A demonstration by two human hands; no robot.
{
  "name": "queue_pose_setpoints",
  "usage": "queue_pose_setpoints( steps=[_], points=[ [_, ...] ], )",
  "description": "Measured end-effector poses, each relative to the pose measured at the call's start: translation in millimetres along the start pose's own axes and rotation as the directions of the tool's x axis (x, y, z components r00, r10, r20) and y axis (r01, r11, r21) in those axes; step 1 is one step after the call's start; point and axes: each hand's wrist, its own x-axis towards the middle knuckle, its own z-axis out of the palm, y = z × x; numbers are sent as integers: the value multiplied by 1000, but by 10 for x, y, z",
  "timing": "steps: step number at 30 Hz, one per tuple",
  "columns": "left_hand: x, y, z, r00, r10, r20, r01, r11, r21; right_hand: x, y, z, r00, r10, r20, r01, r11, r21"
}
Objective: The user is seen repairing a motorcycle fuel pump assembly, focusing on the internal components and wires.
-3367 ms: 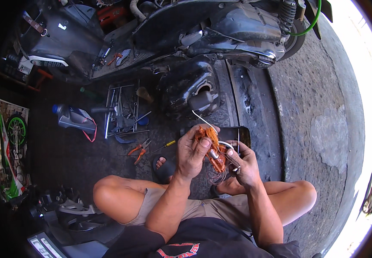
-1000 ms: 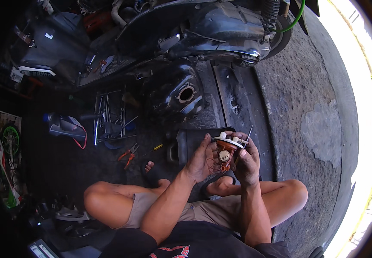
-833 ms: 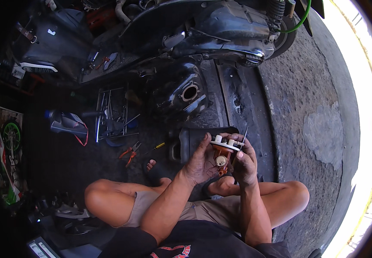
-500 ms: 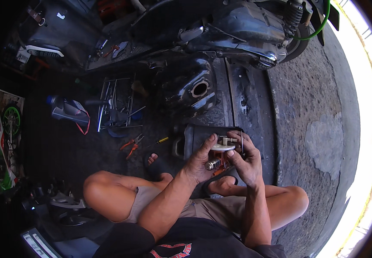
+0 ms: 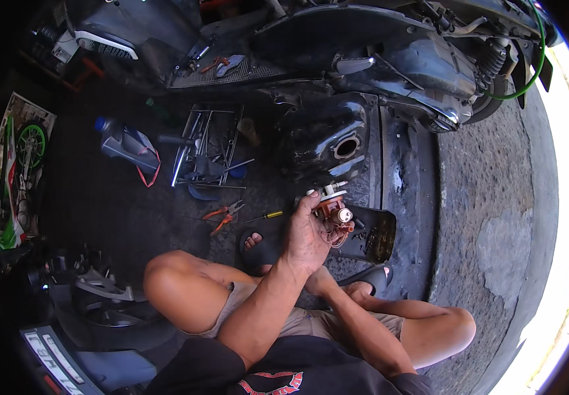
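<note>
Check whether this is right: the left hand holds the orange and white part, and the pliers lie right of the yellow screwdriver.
Wrong side: in the head view the pliers lie left of the yellow screwdriver. The left hand does hold the orange and white part.

The right hand (image 5: 318, 282) seems mostly hidden behind the left wrist (image 5: 297, 266).

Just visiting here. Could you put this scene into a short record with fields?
Left hand: grips an orange-brown part with a white top
Right hand: mostly hidden behind the left; any hold can't be told
Ahead of them: a black tank with a round opening
On the floor, left: orange-handled pliers, a yellow-handled screwdriver, a grey bottle with a blue cap
Farther off: a dark scooter
</note>
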Motion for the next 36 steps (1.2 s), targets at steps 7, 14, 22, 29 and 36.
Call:
queue_pose_setpoints(
  steps=[7,14,22,29,36],
  points=[
    [-150,170,62,987,161,12,-161,984,71,-17,-940,-235,875,-264,-405,361,914,184],
    [-81,113,13,951,306,36,-306,925,224,-284,-883,-1154,914,189,-359,-186,982,43],
    [-48,-129,127,941,339,23,-301,800,519,-1343,-1432,-2341,825,-158,-543,309,931,197],
    [-98,-210,82,973,231,3,-195,818,541,-1268,-1454,-2278,854,-195,-483,167,981,-100],
    [-102,-85,93,996,-71,46,57,964,258,-1297,-1389,-2211,854,-259,-452,231,966,-117]
  ],
)
